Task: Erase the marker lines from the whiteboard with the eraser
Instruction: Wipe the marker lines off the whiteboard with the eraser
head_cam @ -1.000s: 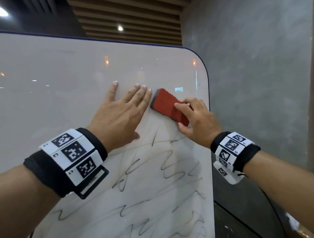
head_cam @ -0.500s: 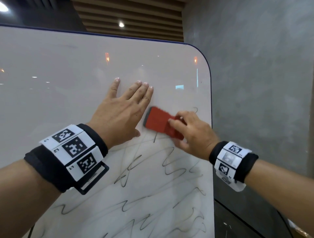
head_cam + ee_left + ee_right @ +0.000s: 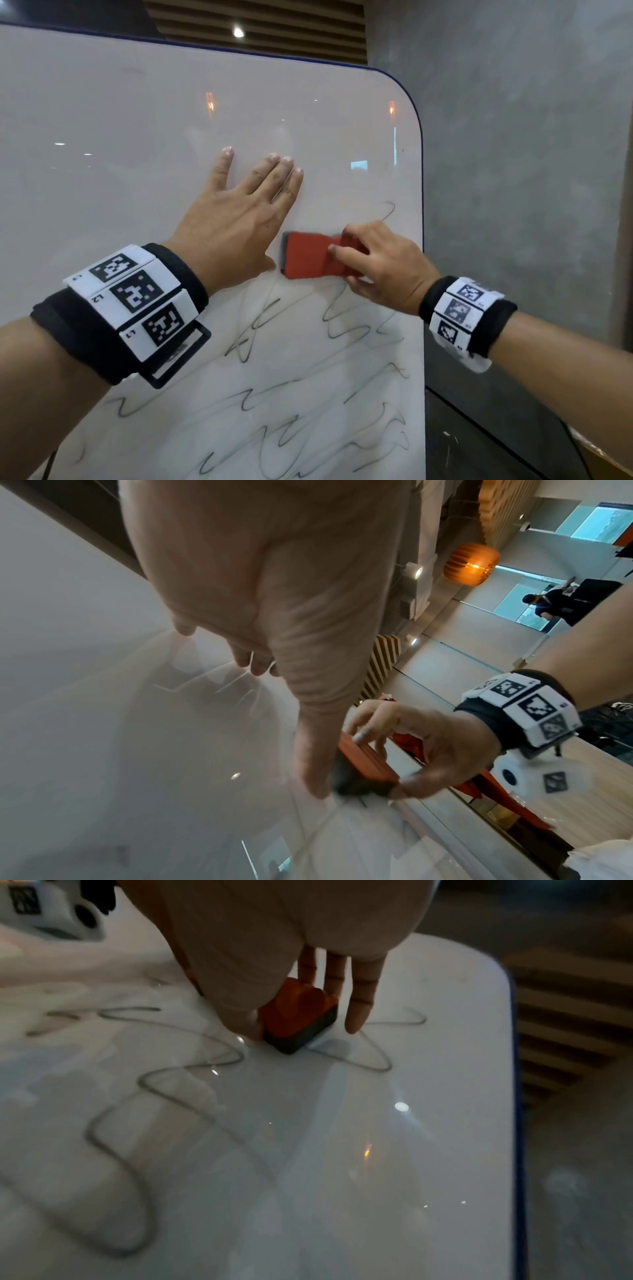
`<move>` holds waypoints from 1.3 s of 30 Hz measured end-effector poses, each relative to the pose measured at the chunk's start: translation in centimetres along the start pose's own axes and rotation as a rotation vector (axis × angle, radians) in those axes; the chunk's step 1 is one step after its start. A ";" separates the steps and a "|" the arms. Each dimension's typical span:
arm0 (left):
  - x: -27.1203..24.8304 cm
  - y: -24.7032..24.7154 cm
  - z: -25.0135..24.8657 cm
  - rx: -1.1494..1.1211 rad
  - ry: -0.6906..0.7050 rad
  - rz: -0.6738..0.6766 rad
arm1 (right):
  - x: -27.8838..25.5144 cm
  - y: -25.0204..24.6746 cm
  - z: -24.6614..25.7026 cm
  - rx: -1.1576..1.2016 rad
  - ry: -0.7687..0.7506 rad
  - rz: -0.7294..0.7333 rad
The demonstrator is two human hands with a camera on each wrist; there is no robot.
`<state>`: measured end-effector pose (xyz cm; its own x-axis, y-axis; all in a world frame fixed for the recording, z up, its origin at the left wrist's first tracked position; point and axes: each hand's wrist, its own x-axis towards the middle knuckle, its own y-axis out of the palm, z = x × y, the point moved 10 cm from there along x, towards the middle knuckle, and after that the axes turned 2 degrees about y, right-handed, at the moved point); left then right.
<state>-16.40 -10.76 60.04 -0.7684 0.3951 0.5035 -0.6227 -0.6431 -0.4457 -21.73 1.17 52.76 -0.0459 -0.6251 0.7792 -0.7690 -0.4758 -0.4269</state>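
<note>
Red plastic backs the eraser point(image 3: 313, 258), which the right hand point(image 3: 383, 265) pinches with curled fingers along its upper edge and the thumb under its lower edge, pressing the dark felt face flat against the whiteboard point(image 3: 137, 137); that grip, I judge, lets the whole pad bear evenly on the surface while the wrist drives the stroke. It sits just left of the right palm and just right of the left hand's thumb, close but seemingly not touching it. Its long axis runs roughly level across the board, the free end pointing toward the left hand point(image 3: 236, 219) and the held end toward the board's right edge. That left hand lies open, fingers straight and spread flat on the clean upper part of the board, holding nothing, probably to steady the panel against the push of wiping. Marker lines point(image 3: 291, 411) zigzag below both hands, starting right under the eraser, with one short loose curl point(image 3: 388, 210) above the right hand's knuckles, so most of the wiping looks yet to be done
</note>
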 end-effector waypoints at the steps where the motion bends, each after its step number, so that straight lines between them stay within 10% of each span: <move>1: -0.1 0.1 0.0 0.003 -0.003 0.004 | 0.3 -0.3 -1.1 -0.014 0.033 -0.012; 6: -0.3 0.4 -0.2 -0.017 -0.015 0.002 | -0.1 -1.9 -7.4 0.097 0.429 -0.154; 11: -0.7 0.6 -0.5 -0.007 -0.012 0.001 | -1.5 0.0 -4.0 0.033 0.158 -0.011; 17: -0.7 0.6 -0.7 -0.021 -0.023 -0.029 | -1.5 -1.5 -9.3 0.114 0.498 -0.131; 23: -1.4 0.9 -0.9 -0.005 -0.029 -0.083 | -3.0 0.8 -4.9 0.060 0.195 0.008; 28: -1.7 1.3 -1.3 -0.026 -0.044 -0.085 | -2.4 -1.2 -10.2 0.119 0.477 -0.120; 34: -2.0 1.6 -1.7 -0.049 -0.057 -0.096 | -4.0 1.1 -6.2 0.073 0.224 0.009; 39: -2.1 1.6 -2.4 -0.064 -0.041 -0.143 | -4.2 -0.5 -11.4 0.134 0.611 -0.124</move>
<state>-16.08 -11.06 56.49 -0.6652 0.4520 0.5943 -0.7347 -0.5380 -0.4131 -28.44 11.12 54.90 -0.3475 -0.1140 0.9307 -0.7069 -0.6203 -0.3399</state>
